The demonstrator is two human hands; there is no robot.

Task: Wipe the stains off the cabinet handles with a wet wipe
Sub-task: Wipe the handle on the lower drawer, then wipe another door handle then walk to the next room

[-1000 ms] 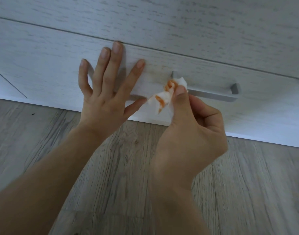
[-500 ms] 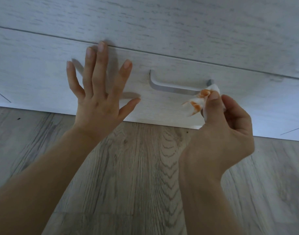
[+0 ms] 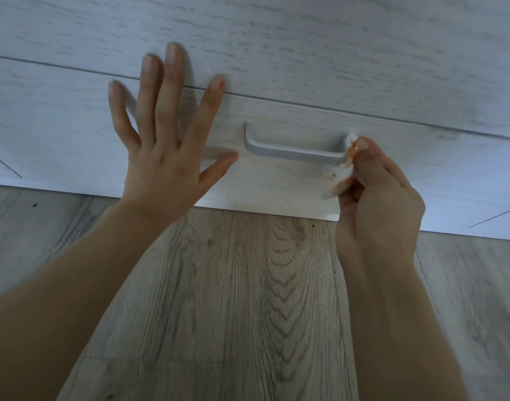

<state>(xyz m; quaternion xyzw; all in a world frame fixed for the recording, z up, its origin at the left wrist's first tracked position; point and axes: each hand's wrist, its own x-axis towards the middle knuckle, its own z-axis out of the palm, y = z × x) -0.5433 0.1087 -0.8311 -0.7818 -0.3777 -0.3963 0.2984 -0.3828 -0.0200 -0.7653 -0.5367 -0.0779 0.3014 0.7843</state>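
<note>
Now my right hand (image 3: 378,198) pinches wet wipe (image 3: 339,172) at handle (image 3: 294,150) right end; left hand (image 3: 164,157) fingers spread flat on cabinet (image 3: 74,125), left of handle.

1. The left hand (image 3: 164,151) lies flat on the drawer front (image 3: 74,125), fingers spread.
2. The handle (image 3: 294,150) sits just right of the left hand's thumb.
3. The right hand (image 3: 378,198) presses the wet wipe (image 3: 339,172) to the handle's right end.
4. The floor (image 3: 248,285) lies below both hands.
</note>
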